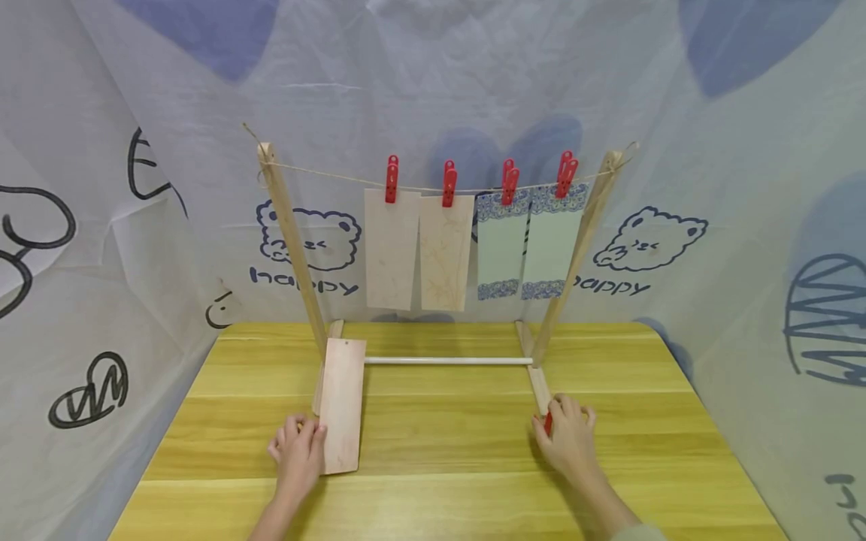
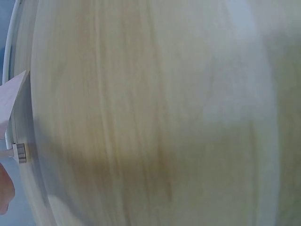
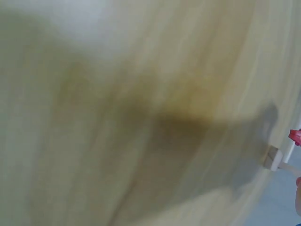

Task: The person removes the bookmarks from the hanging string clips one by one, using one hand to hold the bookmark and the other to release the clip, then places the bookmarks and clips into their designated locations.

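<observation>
Pinched along its left edge by my left hand [image 1: 299, 457] is a pale pink paper card [image 1: 343, 406] with a small hole near its top. It stands nearly upright and overlaps the rack's left foot in the head view; a corner of the card [image 2: 10, 100] shows at the edge of the left wrist view. On the right, my right hand [image 1: 570, 442] holds a red clothespin [image 1: 548, 422] between thumb and fingers, beside the rack's right foot. The clothespin's tip [image 3: 295, 136] shows at the far right of the right wrist view.
A string [image 1: 325, 173] spans two wooden posts. Red clothespins hold two cream cards [image 1: 445, 255] and two pale green cards with blue patterned borders [image 1: 499, 248] on it. A white rod [image 1: 446, 361] joins the feet on the wooden table [image 1: 440, 436]. Printed cloth [image 1: 419, 90] hangs behind.
</observation>
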Demonstrator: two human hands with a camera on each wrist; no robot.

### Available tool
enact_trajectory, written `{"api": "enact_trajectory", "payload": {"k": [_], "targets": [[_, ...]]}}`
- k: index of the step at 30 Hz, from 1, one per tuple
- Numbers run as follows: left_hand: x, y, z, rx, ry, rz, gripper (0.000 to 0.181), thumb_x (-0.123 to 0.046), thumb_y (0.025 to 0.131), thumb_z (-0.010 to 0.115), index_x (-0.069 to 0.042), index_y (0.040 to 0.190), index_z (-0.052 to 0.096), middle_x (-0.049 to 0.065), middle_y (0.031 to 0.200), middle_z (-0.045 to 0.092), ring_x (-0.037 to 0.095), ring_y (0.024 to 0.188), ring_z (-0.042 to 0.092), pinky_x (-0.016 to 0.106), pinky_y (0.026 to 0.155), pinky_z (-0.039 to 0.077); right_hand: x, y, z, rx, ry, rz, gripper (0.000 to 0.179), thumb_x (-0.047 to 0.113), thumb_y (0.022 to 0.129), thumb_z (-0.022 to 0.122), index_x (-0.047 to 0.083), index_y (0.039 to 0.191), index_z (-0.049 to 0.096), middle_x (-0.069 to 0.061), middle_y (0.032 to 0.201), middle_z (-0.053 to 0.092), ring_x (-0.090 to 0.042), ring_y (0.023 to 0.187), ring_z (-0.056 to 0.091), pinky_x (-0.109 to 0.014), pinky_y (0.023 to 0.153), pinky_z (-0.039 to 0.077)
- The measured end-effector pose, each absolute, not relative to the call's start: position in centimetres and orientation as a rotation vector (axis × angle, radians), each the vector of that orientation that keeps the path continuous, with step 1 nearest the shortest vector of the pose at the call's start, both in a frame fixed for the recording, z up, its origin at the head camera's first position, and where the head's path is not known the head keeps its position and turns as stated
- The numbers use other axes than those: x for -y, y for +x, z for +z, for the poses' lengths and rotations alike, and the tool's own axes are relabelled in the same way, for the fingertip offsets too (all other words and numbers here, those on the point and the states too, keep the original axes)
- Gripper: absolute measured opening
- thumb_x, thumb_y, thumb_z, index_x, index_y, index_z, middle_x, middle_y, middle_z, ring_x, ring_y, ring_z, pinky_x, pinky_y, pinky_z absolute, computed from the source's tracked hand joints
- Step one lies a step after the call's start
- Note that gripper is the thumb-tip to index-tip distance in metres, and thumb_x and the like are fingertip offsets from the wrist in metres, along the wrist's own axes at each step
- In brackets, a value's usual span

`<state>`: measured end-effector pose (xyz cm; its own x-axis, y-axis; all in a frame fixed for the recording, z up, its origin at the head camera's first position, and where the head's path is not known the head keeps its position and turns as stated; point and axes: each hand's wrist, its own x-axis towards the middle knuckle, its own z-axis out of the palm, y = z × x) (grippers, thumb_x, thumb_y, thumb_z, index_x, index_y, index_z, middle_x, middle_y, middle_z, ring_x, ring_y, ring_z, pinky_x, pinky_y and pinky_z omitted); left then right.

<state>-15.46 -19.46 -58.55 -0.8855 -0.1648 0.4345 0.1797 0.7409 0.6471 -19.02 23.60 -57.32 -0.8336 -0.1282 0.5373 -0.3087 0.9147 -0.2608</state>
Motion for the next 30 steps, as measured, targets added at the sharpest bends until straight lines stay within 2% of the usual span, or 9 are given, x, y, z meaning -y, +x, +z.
{"api": "enact_trajectory", "payload": {"k": [11, 19, 30], "targets": [[19.6, -14.8, -58.9, 2.532, 0.027, -0.989, 0.015, -0.012, 0.093, 0.051, 0.0, 0.086, 0.058, 0.019, 0.1, 0.043, 0.036, 0.094, 0.035, 0.056, 0.084, 0.013, -23.8, -18.0, -58.6, 2.677, 0.217, 0.462, 0.026, 0.028, 0.079, 0.063, 0.004, 0.09, 0.061, -0.01, 0.1, 0.052, -0.03, 0.092, 0.051, -0.055, 0.087, 0.023], [19.7, -14.7, -59.0, 2.61, 0.071, -0.979, 0.018, -0.014, 0.093, 0.05, -0.003, 0.081, 0.057, 0.017, 0.102, 0.041, 0.035, 0.096, 0.032, 0.056, 0.084, 0.012, -23.8, -17.9, -59.0, 2.697, 0.182, 0.47, 0.026, 0.028, 0.079, 0.064, 0.004, 0.085, 0.059, -0.011, 0.1, 0.052, -0.031, 0.094, 0.05, -0.055, 0.086, 0.023], [19.7, -14.5, -59.1, 2.718, 0.143, -0.945, 0.019, -0.016, 0.093, 0.049, 0.001, 0.089, 0.059, 0.018, 0.105, 0.039, 0.036, 0.1, 0.031, 0.056, 0.086, 0.012, -23.7, -17.7, -59.4, 2.784, 0.098, 0.453, 0.037, 0.032, 0.081, 0.061, -0.002, 0.094, 0.059, -0.014, 0.104, 0.052, -0.032, 0.096, 0.049, -0.054, 0.087, 0.023]]}}
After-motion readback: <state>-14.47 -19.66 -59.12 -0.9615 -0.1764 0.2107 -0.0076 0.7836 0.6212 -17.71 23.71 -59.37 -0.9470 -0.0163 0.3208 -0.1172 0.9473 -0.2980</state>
